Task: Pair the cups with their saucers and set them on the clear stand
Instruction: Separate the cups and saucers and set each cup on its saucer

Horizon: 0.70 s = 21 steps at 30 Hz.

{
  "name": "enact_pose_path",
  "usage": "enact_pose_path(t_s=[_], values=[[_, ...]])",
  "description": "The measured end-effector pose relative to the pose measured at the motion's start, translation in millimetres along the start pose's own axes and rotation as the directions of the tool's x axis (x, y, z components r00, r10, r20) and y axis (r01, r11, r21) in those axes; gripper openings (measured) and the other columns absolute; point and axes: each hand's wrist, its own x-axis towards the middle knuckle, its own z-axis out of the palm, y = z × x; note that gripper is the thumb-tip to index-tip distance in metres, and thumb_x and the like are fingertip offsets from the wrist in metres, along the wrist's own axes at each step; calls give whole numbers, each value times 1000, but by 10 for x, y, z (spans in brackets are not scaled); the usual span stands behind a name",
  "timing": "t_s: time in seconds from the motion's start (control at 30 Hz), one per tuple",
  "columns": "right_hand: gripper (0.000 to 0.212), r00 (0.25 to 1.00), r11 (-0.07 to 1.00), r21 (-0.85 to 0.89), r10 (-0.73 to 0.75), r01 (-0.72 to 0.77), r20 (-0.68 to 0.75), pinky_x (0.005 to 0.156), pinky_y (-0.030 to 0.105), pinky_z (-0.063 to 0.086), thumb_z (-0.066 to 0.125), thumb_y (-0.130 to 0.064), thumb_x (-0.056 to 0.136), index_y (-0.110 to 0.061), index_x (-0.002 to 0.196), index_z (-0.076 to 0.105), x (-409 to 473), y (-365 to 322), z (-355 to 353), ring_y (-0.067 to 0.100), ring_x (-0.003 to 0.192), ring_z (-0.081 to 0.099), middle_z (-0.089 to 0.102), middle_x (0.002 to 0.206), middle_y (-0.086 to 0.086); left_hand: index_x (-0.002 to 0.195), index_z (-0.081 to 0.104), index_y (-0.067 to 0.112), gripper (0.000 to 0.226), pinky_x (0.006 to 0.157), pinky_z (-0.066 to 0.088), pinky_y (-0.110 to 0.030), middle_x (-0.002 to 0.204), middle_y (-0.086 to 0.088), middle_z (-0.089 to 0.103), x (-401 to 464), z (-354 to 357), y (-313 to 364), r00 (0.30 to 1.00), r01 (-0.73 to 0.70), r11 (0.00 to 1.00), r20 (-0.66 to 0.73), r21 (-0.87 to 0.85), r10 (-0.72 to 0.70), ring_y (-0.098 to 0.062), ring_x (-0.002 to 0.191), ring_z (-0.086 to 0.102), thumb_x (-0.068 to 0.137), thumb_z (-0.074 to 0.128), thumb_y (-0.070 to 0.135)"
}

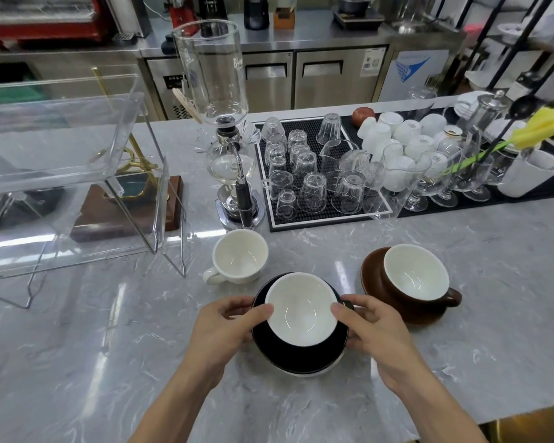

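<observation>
Hands meet around one stack near the front of the marble counter (77, 330): the left hand (219, 327) curls round the left edge of the black saucer (301, 353), its thumb lying on the rim of the black cup (302, 306) and its fingers tucked behind the saucer's edge, while the right hand (370, 327) grips the opposite side, thumb on the cup's rim and fingers wrapped over the saucer by the cup's dark handle. Both grips are narrow, closed onto the crockery. The black cup, white inside, sits on the black saucer, and a sliver of a white saucer (314, 371) shows beneath it at the near edge. Just behind and to the left stands a white cup (239, 259) with no saucer under it, handle pointing toward the near left. To the right, apart from the hands, a brown cup (413, 278) already rests on its brown saucer (376, 273), handle to the right. The clear stand (61, 148) stands well to the left, its shelves bare, with a wooden base and brass fitting seen through it. Behind the cups rise a glass siphon brewer (227, 129) and a black mat (320, 171) crowded with upturned glasses. Both forearms reach in from the bottom edge, angled toward each other, wrists low over the counter.
</observation>
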Motion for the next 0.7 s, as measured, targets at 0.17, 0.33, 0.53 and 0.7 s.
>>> enact_pose_path(t_s=[0.17, 0.33, 0.53, 0.7], values=[[36, 997, 996, -43, -81, 81, -10, 76, 47, 61, 83, -29, 73, -28, 106, 68, -43, -38, 25, 29, 88, 70, 72, 98, 8, 100, 76, 18, 64, 78, 63, -52, 94, -12, 78, -12, -41, -16, 997, -68, 998, -37, 16, 69, -30, 83, 75, 42, 89, 42], [38, 993, 991, -66, -118, 119, 19, 62, 32, 56, 82, -24, 76, -27, 110, 65, -61, -117, 46, 28, 84, 69, 70, 98, 8, 101, 75, 15, 52, 66, 62, -38, 92, -16, 77, -52, -88, -36, 994, -100, 995, -44, -15, 99, -19, 68, 73, 52, 88, 26], [38, 991, 990, -59, -126, 128, 39, 59, 30, 55, 82, -20, 77, -23, 110, 65, -94, -137, 174, 25, 82, 68, 70, 97, 8, 96, 76, 15, 47, 59, 58, -32, 89, -17, 75, -119, -196, -78, 989, -128, 990, -84, -57, 123, -18, 65, 71, 52, 87, 23], [37, 989, 987, -75, -134, 139, 70, 62, 33, 56, 84, -21, 75, -25, 107, 66, -96, -119, 356, 27, 84, 68, 71, 98, 7, 95, 77, 14, 56, 59, 57, -32, 89, -14, 77, -174, -366, -150, 981, -131, 987, -156, -93, 116, -20, 69, 72, 43, 91, 31]])
